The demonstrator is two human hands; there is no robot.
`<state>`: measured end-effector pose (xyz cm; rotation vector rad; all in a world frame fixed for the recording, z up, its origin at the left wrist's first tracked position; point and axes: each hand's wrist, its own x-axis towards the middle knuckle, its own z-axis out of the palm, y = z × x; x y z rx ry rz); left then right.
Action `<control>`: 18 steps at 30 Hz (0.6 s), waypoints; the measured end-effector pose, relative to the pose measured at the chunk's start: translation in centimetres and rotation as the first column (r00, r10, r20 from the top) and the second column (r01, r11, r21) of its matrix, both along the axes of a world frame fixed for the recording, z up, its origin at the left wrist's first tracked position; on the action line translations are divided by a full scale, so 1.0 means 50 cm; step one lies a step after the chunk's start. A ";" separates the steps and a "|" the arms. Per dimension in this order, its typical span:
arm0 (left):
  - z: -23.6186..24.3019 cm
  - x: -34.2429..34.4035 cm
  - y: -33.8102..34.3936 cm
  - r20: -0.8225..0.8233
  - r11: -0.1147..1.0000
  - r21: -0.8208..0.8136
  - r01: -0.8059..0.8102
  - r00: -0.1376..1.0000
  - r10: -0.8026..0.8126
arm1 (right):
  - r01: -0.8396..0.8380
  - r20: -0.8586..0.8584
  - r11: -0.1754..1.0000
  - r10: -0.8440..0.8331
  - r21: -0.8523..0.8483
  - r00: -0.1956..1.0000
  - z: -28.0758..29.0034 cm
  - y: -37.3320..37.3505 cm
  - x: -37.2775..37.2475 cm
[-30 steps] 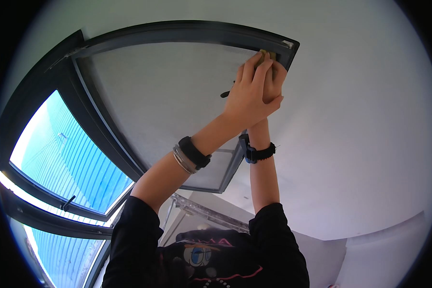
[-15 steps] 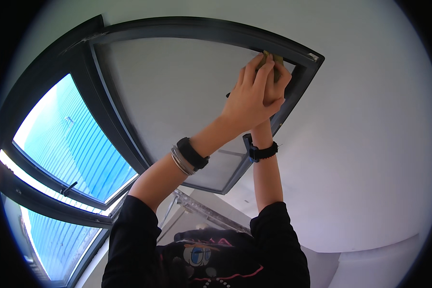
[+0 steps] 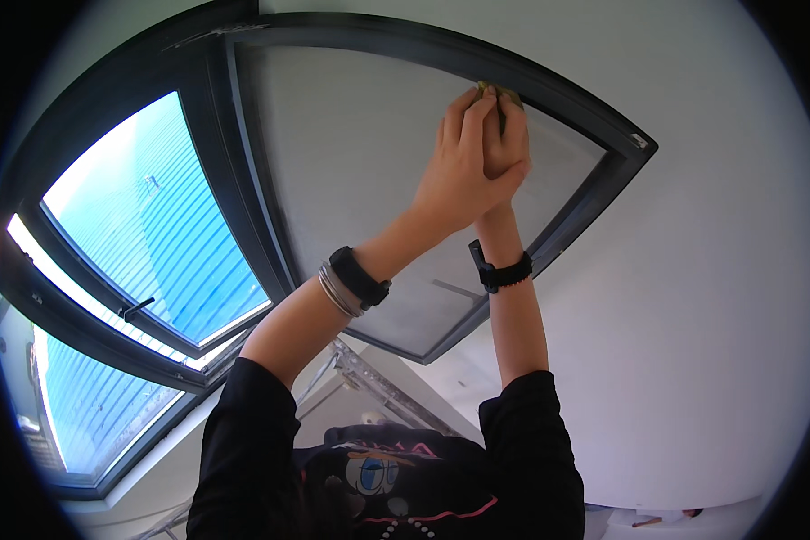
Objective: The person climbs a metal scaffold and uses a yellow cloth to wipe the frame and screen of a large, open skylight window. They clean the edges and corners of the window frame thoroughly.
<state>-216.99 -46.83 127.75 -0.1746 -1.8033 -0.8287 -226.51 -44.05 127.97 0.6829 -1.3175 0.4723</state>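
daylight comes in from the left through the window pane [image 3: 157, 211], which burns out to white along its outer edge and glows a strong blue elsewhere. indoors the light is softer and dimmer: the wall [image 3: 693, 297] reads as muted grey, its shading gradual. the dark frame [image 3: 234, 144] and black shirt [image 3: 504, 495] swallow much of their detail. the left hand [image 3: 463, 166] is fairly sharp, while the yellowish pad [image 3: 510, 94] by the fingertips is shaded and hard to make out. fisheye distortion bows the frame, and the corners fall to black with a bluish fringe.
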 end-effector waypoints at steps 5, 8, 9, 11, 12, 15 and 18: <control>0.007 0.022 -0.029 0.036 0.996 -0.002 -0.085 0.996 0.085 | -0.016 -0.029 0.999 0.017 0.049 0.999 -0.001 -0.041 0.014; 0.014 0.042 -0.053 -0.017 0.972 -0.089 -0.218 0.976 0.218 | -0.066 -0.001 0.991 0.066 0.113 0.998 0.005 -0.058 0.038; 0.017 0.048 -0.068 -0.043 0.960 -0.120 -0.253 0.967 0.250 | -0.096 0.028 0.987 0.093 0.131 0.995 0.007 -0.061 0.051; 0.022 0.049 -0.085 -0.075 0.948 -0.142 -0.285 0.958 0.277 | -0.123 0.055 0.977 0.116 0.173 0.992 0.013 -0.059 0.058; 0.024 0.051 -0.094 -0.079 0.946 -0.137 -0.294 0.955 0.285 | -0.133 0.057 0.972 0.124 0.193 0.991 0.015 -0.061 0.060; 0.018 0.066 -0.112 -0.061 0.944 -0.112 -0.311 0.950 0.306 | -0.203 0.060 0.955 0.195 0.216 0.979 0.016 -0.082 0.058; 0.006 0.077 -0.130 -0.002 0.954 -0.061 -0.293 0.956 0.293 | -0.186 0.003 0.954 0.190 0.237 0.982 0.026 -0.107 0.068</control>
